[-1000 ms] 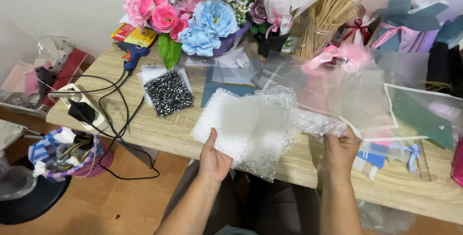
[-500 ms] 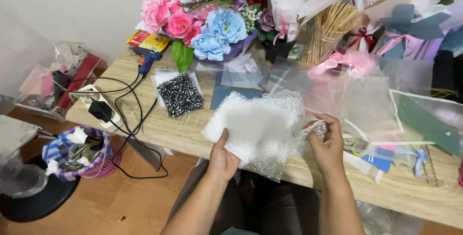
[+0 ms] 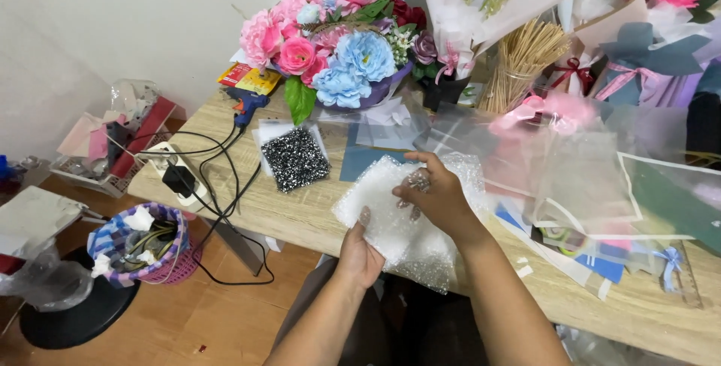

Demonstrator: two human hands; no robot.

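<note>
A sheet of white bubble wrap (image 3: 387, 212) lies folded over at the front edge of a wooden table (image 3: 300, 212). My left hand (image 3: 359, 250) grips its lower left corner from below, thumb on top. My right hand (image 3: 435, 197) reaches across and presses down on the middle of the sheet, fingers curled around its upper edge.
A bouquet of pink and blue flowers (image 3: 330, 54) stands at the back, with wrapped bouquets (image 3: 646, 43) and a bundle of wooden sticks (image 3: 522, 62) to the right. A glittery black square (image 3: 294, 159), glue gun (image 3: 246, 103), power strip (image 3: 174, 174), clear film sheets (image 3: 578, 178) lie about. A basket (image 3: 139, 242) sits on the floor.
My right hand has come in from the sheet's right edge to its middle, folding the bubble wrap leftward into a narrower pad. The view has shifted right and closer.
</note>
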